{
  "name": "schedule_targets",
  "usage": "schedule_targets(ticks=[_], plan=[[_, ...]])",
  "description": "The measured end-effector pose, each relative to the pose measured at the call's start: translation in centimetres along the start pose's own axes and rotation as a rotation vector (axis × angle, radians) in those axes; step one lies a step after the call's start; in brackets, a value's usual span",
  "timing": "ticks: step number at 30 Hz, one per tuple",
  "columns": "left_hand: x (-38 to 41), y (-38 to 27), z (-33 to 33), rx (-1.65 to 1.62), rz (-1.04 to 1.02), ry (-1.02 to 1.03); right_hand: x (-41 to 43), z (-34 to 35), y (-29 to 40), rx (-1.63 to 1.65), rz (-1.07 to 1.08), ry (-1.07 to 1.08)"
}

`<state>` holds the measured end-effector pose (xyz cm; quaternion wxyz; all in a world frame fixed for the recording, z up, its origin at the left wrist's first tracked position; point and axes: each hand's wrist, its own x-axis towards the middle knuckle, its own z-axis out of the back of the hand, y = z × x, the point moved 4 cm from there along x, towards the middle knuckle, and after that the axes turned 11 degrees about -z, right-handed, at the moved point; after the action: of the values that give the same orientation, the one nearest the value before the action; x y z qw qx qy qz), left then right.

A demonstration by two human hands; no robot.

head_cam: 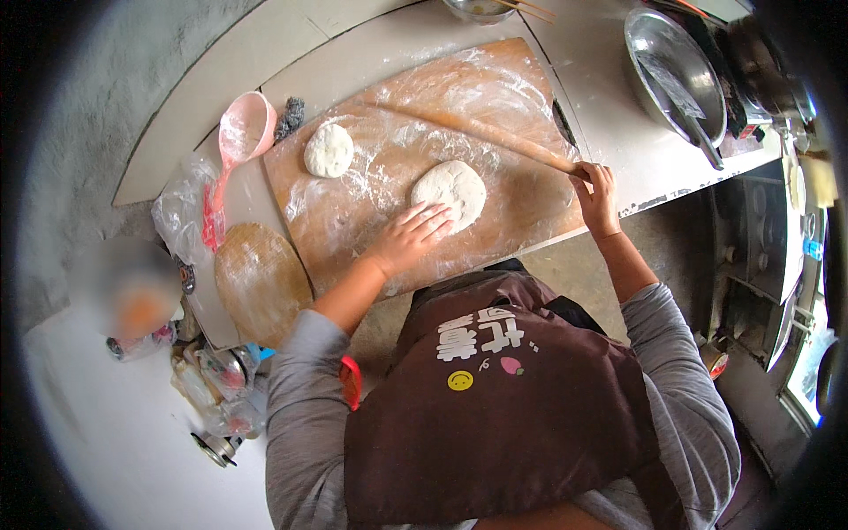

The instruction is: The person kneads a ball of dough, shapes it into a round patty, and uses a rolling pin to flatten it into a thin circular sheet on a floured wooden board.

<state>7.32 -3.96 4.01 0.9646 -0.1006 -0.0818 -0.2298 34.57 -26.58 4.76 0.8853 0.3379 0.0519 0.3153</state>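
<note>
My right hand [596, 199] grips the near end of a long wooden rolling pin [487, 132], which slants across the far part of a floured wooden board [358, 245]. The fingers of my left hand [412, 237] rest spread on the near edge of a flattened round of dough [454, 189]. A smaller, thicker dough piece [329, 151] sits farther left on the same board, apart from both hands. Loose flour is scattered over the wood, heaviest at the far side and around the smaller piece.
Left of the board are a pink ladle [245, 132] with flour traces, a crumpled plastic bag [189, 205] and a round wooden board [258, 278]. A large metal basin [669, 59] holding a cleaver [682, 106] stands at right. A bowl with chopsticks [487, 8] is at the far edge.
</note>
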Motion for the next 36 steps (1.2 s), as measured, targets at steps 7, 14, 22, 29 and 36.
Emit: schedule_targets(ticks=[7,14,22,29,36], plan=[[-5.7,-0.7,6.3,0.039,0.578,-0.099,2.1,-2.0,3.3,-0.064,0.424,0.287],[-7.6,0.5,1.3,0.127,1.1,-0.224,6.6,-9.7,7.4,-0.722,0.484,0.374],[-9.5,7.2,5.1,0.571,1.22,-0.41,14.6,-17.1,10.6,-0.425,0.212,0.094],[-9.0,-0.5,1.5,0.388,1.233,-0.197,6.8,-11.0,7.1,-0.48,0.336,0.361],[-7.8,8.8,2.2,0.418,1.304,-0.287,11.5,-12.5,7.3,-0.455,0.246,0.208]])
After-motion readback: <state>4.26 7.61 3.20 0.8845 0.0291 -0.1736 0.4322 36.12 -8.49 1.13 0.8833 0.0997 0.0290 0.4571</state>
